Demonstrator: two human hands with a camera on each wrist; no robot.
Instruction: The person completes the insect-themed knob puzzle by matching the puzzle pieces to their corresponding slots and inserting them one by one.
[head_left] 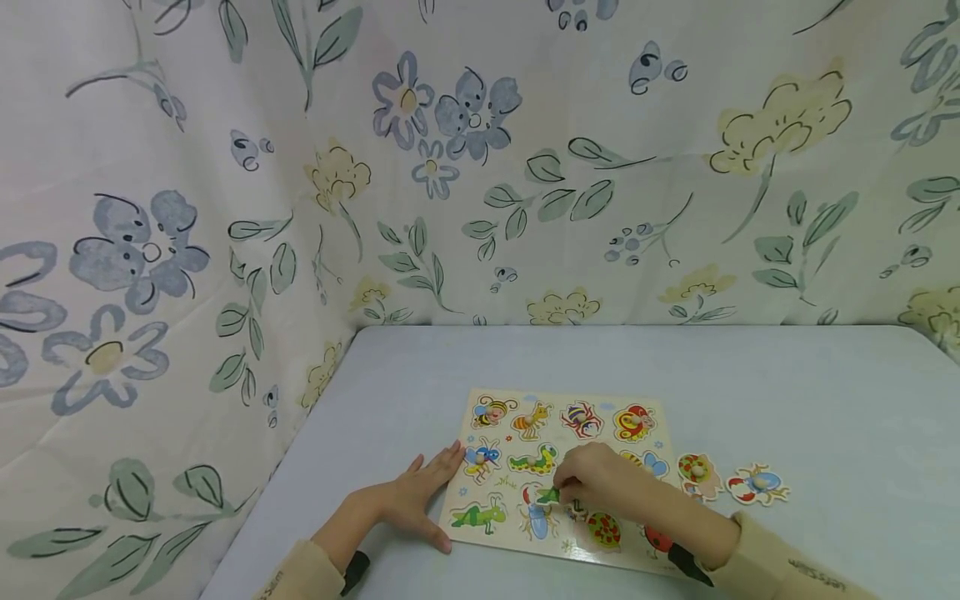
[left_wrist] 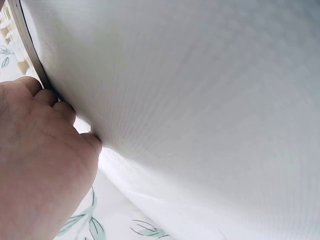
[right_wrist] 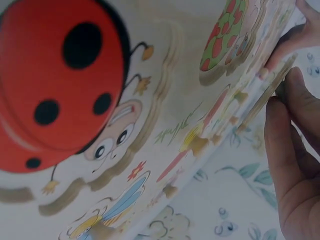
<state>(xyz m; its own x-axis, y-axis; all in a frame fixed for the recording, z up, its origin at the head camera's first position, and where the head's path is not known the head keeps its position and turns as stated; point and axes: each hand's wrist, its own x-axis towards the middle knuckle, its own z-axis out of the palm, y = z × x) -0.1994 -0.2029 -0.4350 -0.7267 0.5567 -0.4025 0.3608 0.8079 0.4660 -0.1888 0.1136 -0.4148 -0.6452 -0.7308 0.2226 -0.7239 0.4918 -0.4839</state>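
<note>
A wooden insect peg puzzle board lies on the table. Over its lower middle, my right hand pinches a green puzzle piece, most of which is hidden by the fingers. The right wrist view shows this puzzle piece edge-on between thumb and fingertips, tilted above the board. My left hand rests at the board's left edge, fingers spread and fingertips touching it. In the left wrist view the fingers lie along the board's edge. A green grasshopper picture is at the board's lower left.
Right of the board lie two loose pieces, a spotted green-and-red one and a blue beetle. Knobbed pieces such as the caterpillar and spider sit in the board. A floral curtain hangs behind the table.
</note>
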